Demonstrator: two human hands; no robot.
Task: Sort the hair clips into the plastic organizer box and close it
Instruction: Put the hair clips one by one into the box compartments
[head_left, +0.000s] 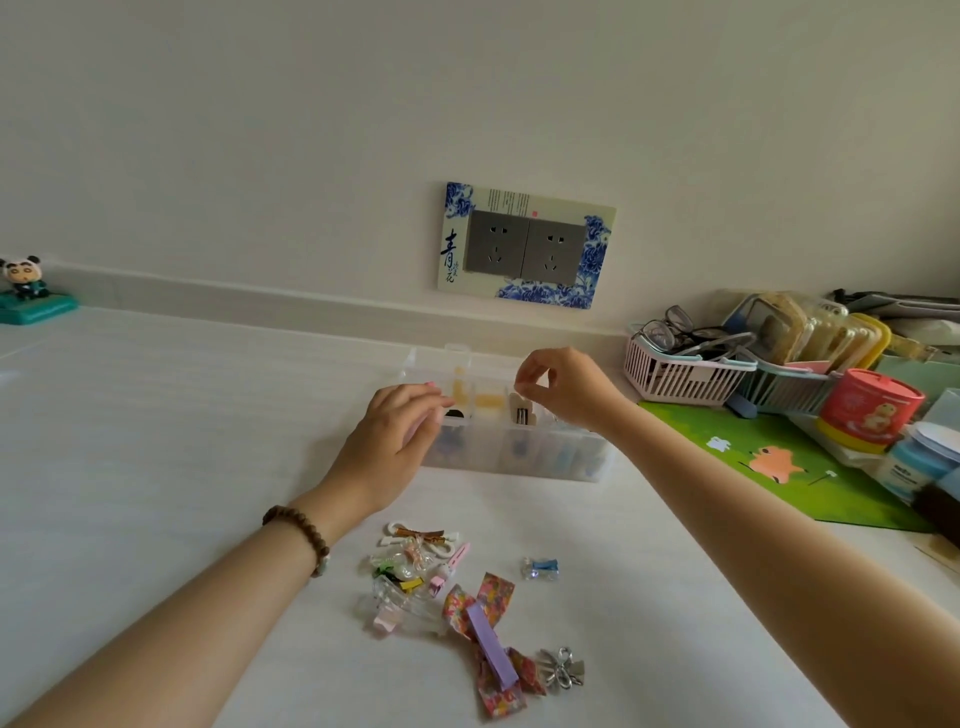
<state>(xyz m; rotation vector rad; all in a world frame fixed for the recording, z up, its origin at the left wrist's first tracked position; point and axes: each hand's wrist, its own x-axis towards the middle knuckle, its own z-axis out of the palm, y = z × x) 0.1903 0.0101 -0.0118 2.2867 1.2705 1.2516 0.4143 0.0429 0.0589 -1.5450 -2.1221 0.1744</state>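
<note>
The clear plastic organizer box lies open on the white table, its lid tipped back toward the wall; blue, yellow and dark clips show in its compartments. My left hand grips the box's left end, fingers curled over the rim. My right hand hovers over the middle compartments, thumb and forefinger pinched just above a beige clip; whether they hold it is unclear. In front of the box lie a pile of small clips, a blue clip, a floral bow with a purple clip and a silver bow clip.
At the right stand a pink basket with glasses, a green mat, a red tin and a blue jar. A panda figurine sits far left. A wall socket is behind the box.
</note>
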